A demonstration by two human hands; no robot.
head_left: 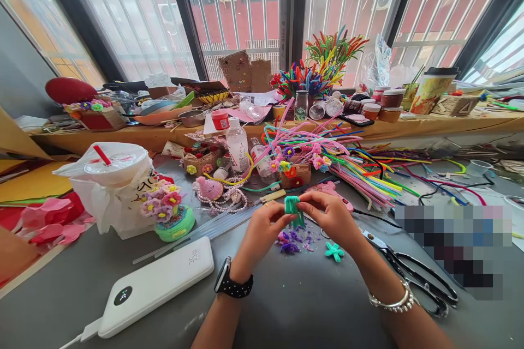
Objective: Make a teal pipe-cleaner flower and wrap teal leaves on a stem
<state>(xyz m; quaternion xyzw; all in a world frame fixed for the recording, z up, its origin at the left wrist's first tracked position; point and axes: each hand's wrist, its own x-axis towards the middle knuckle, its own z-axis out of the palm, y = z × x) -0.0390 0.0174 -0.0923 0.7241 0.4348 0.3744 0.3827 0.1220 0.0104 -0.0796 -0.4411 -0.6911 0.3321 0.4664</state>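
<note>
Between both hands, above the grey table, is a folded bundle of green pipe cleaner (292,205). My left hand (267,229) pinches its left side with thumb and fingers. My right hand (327,215) grips the right side, fingertips closed on it. Loops show at the top, and part of the bundle hangs below the fingers. Under the hands lie purple fuzzy scraps (290,247). A small green pipe-cleaner flower (334,252) rests on the table just below my right hand. Behind that hand is a pink glue gun (331,192), partly hidden.
Black-handled scissors (426,281) lie right of my right forearm. A white power bank (158,286) with a cable is at left, near a bagged drink cup (117,169) and a flower pot ornament (174,223). Loose pipe cleaners (360,174) and bottles crowd the back.
</note>
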